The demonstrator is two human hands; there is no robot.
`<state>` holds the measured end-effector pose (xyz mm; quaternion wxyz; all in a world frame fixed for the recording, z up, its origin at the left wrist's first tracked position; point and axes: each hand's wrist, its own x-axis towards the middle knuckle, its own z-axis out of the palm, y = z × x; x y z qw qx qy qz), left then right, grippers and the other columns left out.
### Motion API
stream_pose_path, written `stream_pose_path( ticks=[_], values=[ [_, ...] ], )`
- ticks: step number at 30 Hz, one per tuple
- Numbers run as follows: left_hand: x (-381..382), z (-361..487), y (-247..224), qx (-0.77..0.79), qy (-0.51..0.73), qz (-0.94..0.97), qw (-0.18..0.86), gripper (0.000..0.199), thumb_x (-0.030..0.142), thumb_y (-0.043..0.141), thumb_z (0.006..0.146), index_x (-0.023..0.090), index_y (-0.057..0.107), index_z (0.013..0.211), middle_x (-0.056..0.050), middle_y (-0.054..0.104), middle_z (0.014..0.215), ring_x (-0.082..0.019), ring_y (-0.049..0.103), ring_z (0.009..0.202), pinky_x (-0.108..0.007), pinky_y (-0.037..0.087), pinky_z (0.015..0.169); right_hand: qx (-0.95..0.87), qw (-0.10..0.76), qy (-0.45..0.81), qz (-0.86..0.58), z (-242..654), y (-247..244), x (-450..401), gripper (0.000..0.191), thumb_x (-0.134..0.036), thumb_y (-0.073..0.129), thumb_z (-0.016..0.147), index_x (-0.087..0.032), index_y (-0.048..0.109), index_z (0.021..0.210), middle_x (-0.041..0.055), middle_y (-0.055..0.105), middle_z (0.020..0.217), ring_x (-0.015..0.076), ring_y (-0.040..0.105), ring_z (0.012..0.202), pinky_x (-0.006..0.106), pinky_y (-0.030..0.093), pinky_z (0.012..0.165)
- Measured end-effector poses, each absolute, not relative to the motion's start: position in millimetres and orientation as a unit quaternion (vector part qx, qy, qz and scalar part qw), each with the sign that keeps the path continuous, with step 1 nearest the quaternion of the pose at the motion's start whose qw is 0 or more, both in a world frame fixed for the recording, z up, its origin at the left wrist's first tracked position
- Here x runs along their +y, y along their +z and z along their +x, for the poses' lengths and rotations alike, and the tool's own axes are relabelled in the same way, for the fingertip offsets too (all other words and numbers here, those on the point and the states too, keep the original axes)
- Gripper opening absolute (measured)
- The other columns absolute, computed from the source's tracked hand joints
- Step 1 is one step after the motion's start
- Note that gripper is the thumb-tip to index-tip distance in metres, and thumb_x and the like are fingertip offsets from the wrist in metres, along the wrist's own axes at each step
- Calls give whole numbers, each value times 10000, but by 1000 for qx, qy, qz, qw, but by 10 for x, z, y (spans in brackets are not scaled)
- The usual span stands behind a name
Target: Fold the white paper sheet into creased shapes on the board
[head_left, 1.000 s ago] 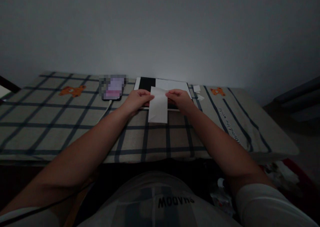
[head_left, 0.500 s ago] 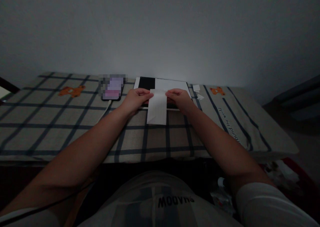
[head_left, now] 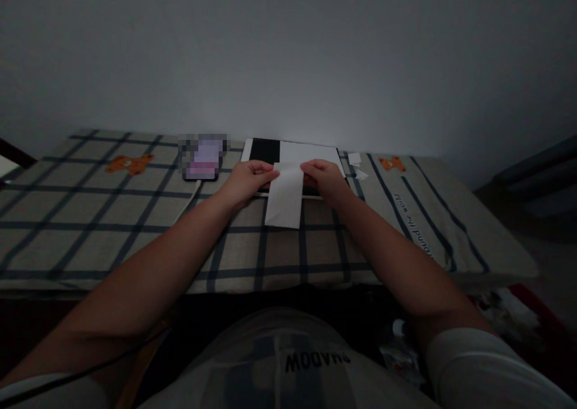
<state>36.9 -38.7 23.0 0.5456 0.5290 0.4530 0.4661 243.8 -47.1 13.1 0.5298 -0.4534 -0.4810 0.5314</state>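
Note:
A strip of white paper [head_left: 286,199] hangs between my two hands, its lower end pointing toward me. My left hand [head_left: 247,179] pinches its upper left edge between thumb and fingers. At the upper right edge, my right hand [head_left: 325,176] pinches it the same way. Near the paper's lower left corner a slanted fold line shows. Behind the hands lies a flat black-and-white sheet or device [head_left: 306,154], partly covered by the paper and fingers; its kind I cannot make out.
A checked cloth with bear patches covers the table [head_left: 166,238]. On the left lies a phone [head_left: 202,160] with a white cable [head_left: 187,202]. Small white paper scraps [head_left: 354,158] lie to the right. A plain wall [head_left: 288,54] stands behind; a clear bottle [head_left: 400,355] is below the table edge.
The paper strip has tilted slightly, its upper end shifting a little to the right and its lower edge slanting. Both hands keep their pinch and have barely moved.

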Motion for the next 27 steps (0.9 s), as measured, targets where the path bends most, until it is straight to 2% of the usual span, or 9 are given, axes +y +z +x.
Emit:
stream_pose_path(
  ticks=[4,9,16,21,27],
  values=[
    [-345,358,199,456,486,524,530,227,219,867,675,143,690,796,-4,704,716,-135,675,675,-302,603,728,-479,505,560,-449,2421,141,-489,289,-472,739,838,-210,638,768,5,683,712,140,646,656,314,587,699],
    [-287,352,187,449,540,498,508,193,200,845,694,139,690,791,-12,718,763,-128,680,708,-285,604,745,-510,440,590,-445,2406,167,-537,186,-340,802,784,-194,693,818,7,704,739,141,661,674,320,593,725],
    [-322,368,239,446,494,493,560,167,189,808,750,136,722,882,-32,742,794,-125,681,659,-275,613,696,-510,476,527,-485,2433,139,-496,178,-312,805,745,-193,673,750,-2,675,707,145,636,660,331,583,703],
    [-381,385,253,453,463,513,563,128,156,808,746,132,692,797,-23,716,696,-113,665,604,-254,604,663,-492,515,510,-482,2455,139,-466,216,-362,812,729,-198,679,769,-1,675,723,145,635,672,324,579,701],
    [-327,368,236,465,505,507,521,135,167,801,755,140,687,822,-2,709,717,-114,675,621,-267,615,695,-502,459,579,-449,2449,120,-492,262,-388,844,700,-199,720,834,20,721,804,163,673,742,324,581,736]
  ],
)
